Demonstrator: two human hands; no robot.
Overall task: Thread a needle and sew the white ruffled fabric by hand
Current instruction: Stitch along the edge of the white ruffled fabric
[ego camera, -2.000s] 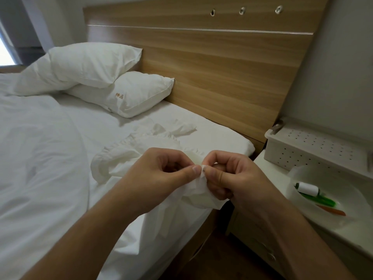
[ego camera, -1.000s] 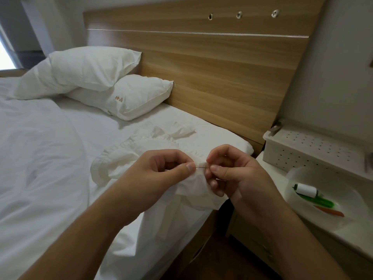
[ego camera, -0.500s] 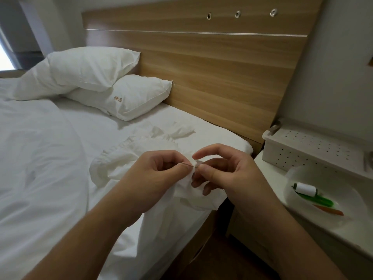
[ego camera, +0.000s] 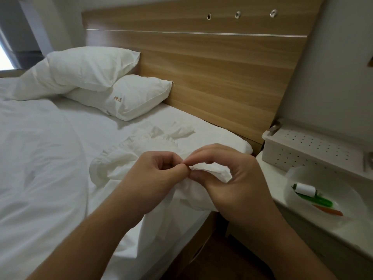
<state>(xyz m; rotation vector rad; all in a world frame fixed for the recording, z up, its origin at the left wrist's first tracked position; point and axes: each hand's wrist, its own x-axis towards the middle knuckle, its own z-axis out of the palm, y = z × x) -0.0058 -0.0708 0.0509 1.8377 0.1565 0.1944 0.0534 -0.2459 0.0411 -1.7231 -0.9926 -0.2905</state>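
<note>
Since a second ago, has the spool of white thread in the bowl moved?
No. The white thread spool lies in the same spot in the bowl, above the green pen.

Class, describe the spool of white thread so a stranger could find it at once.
Start at the white bedside table right of the bed. On it sits a shallow white dish; the small white thread spool lies inside, the only white item beside a green pen and an orange one.

Fabric [ego camera: 121, 164] on bed [ego camera: 50, 158], bowl [ego camera: 298, 178] right.

left hand [ego camera: 153, 174] pinches white ruffled fabric [ego camera: 129, 158] | right hand [ego camera: 228, 178] pinches fabric | fingertips touching
</note>
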